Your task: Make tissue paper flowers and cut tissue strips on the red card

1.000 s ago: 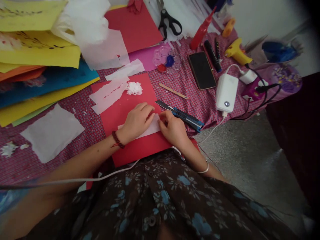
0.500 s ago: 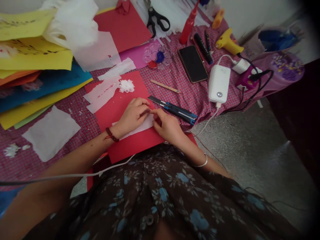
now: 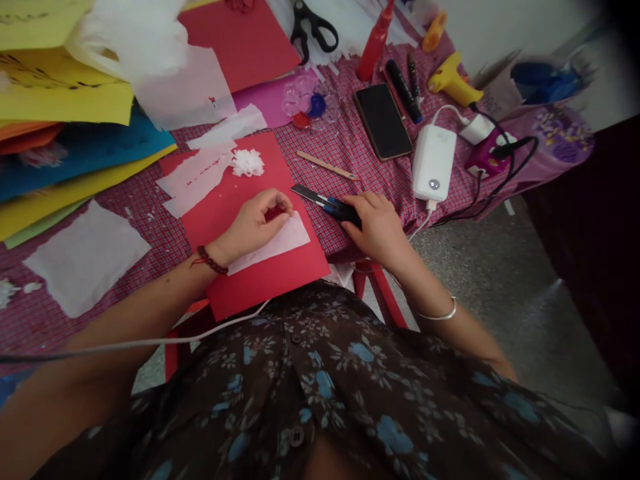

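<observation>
Red card [image 3: 285, 280] lies in front of me, and over it my hands are no longer together: half a second ago they met above the white paper strip [image 3: 295, 232], and now the right hand [image 3: 376, 223] has gone to the cutter [image 3: 336, 207], which was lying untouched. My left hand [image 3: 260, 220] has stayed at the strip, which rests on the card. Its fingers are curled and the thumb comes close to their tips, with a small hollow between; whether they pinch the paper edge, I cannot tell. My right hand is well apart from it, half bent over the cutter's dark handle, fingers on the far side and thumb on the near side. How firmly it is closed, I cannot see. The cutter lies on the checked cloth [image 3: 310, 150] just beside the card, its blade pointing toward the card. Farther up on the card are a white paper tuft [image 3: 247, 162] and a torn white piece [image 3: 197, 179]. Beyond the cutter lies a thin wooden stick [image 3: 327, 165], then the phone [image 3: 384, 122] and the white power bank [image 3: 434, 162]. Farthest out are the black-handled scissors [image 3: 320, 33], the red bottle [image 3: 374, 45] and the yellow glue gun [image 3: 454, 80].
</observation>
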